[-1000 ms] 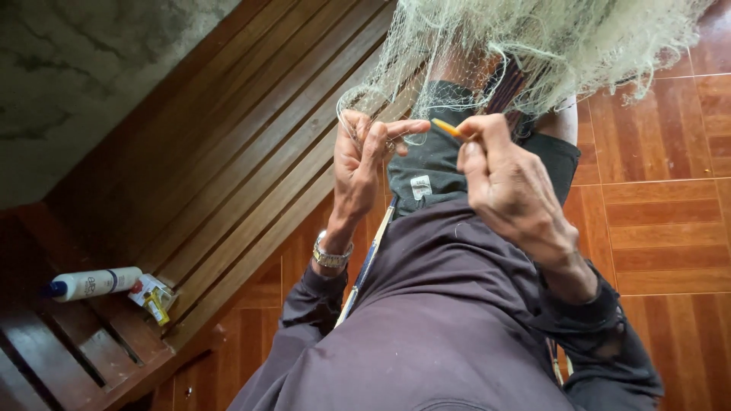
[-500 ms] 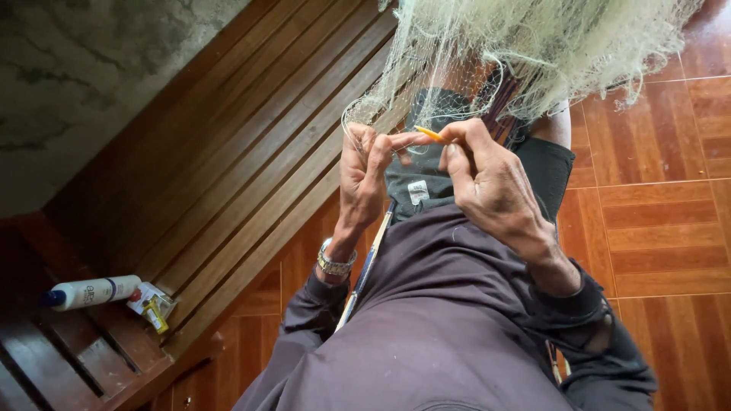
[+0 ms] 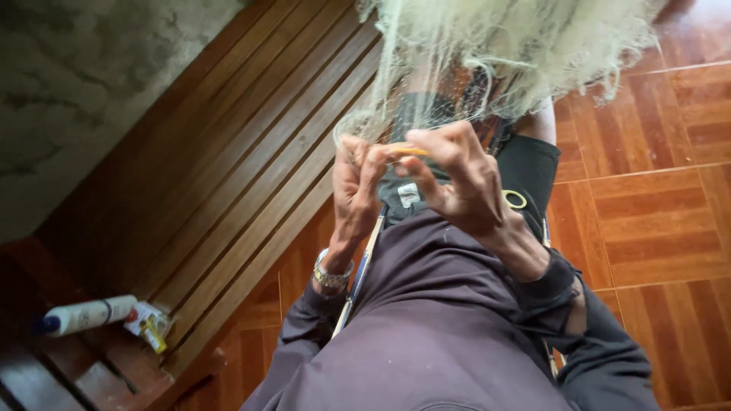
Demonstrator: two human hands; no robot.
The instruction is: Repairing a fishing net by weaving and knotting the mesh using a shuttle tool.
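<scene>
Item one: your left hand (image 3: 356,186), raised before your chest, fingers curled and pinched on strands of the pale fishing net (image 3: 502,46) that hung from the top of the view; a metal wristwatch (image 3: 332,275) sat on that wrist. Item two: your right hand (image 3: 457,179), held just beside the left and nearly touching it at the fingertips, fingers closed around a thin yellow-orange netting needle (image 3: 407,151), whose tip pointed toward the left thumb. The net spread as a tangled, greenish-white mass above both hands, its lower threads falling down to them and across your dark shorts (image 3: 525,164). Item three: dark purple long-sleeved shirt (image 3: 449,327), filling the lower middle of the view. Item four: slatted wooden bench (image 3: 228,167), running diagonally on your left, next to a rough grey wall (image 3: 84,84). Item five: white bottle with a blue cap (image 3: 85,315), lying on its side on the lower bench slats, with a small red-and-yellow packet (image 3: 150,326) just beside it. Item six: reddish parquet-patterned floor tiles (image 3: 655,221), on your right.
</scene>
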